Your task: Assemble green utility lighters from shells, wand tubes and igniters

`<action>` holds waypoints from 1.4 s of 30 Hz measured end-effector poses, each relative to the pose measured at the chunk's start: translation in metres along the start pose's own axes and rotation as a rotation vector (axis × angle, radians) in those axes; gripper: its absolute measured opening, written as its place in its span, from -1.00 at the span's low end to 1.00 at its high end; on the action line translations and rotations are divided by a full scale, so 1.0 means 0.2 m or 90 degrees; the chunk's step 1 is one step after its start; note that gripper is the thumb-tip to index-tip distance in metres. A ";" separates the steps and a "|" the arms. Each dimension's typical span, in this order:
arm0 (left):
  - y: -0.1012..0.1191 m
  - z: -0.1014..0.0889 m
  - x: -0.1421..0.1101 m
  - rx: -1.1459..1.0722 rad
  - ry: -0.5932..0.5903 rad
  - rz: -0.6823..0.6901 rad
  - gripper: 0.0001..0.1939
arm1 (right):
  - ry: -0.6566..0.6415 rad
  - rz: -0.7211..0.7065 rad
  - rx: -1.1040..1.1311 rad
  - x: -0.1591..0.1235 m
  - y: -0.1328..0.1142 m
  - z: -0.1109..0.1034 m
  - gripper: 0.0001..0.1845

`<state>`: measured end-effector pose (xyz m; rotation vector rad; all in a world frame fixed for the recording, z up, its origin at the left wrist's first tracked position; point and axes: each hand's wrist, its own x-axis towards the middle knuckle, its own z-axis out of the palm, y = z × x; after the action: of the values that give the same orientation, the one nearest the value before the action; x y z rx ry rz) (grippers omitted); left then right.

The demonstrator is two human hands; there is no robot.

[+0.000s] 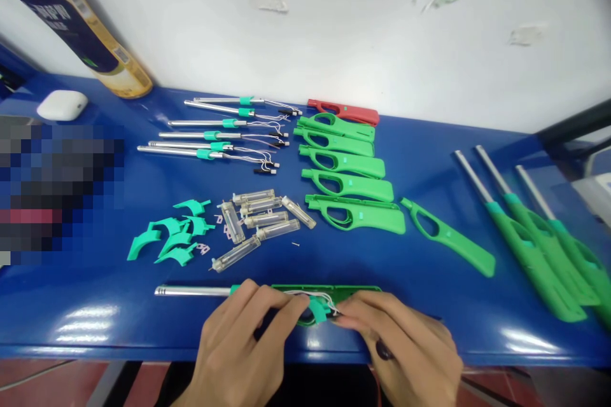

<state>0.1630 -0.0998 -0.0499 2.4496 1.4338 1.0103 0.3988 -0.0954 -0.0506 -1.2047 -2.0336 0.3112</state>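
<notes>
An open green lighter half-shell (pixel 351 293) lies near the table's front edge, with a silver metal tube (pixel 193 291) sticking out to the left. White wires (pixel 319 294) run along it to a small black part at my right fingertips, and a teal trigger (pixel 319 310) sits in its middle. My left hand (pixel 248 343) is closed around the shell's handle loop, its thumb beside the trigger and wires. With thumb and forefinger, my right hand (pixel 405 340) pinches at the wire ends; the black part is mostly hidden by the fingers.
Wired metal tubes (pixel 205 135) lie at the back left, teal triggers (pixel 174 235) and clear fuel tanks (pixel 265 219) nearer. Green shells (pixel 353 184) and a red one (pixel 344 111) stand in a column. Assembled lighters (pixel 534 254) lie right; a tall can (pixel 81 25) stands back left.
</notes>
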 end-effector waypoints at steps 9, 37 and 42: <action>-0.03 -0.04 0.02 -0.005 -0.066 -0.044 -0.59 | -0.010 -0.012 0.000 0.06 -0.03 0.02 -0.87; -0.04 -0.05 0.02 -0.045 -0.059 -0.075 -0.65 | 0.009 -0.039 -0.061 0.07 -0.03 0.01 -0.91; -0.04 -0.05 0.03 -0.045 -0.063 -0.078 -0.68 | 0.026 -0.040 -0.053 0.08 -0.03 0.01 -0.90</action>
<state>0.1531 -0.0940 -0.0422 2.2971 1.4703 0.8853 0.3883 -0.0861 -0.0415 -1.1854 -2.0617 0.1718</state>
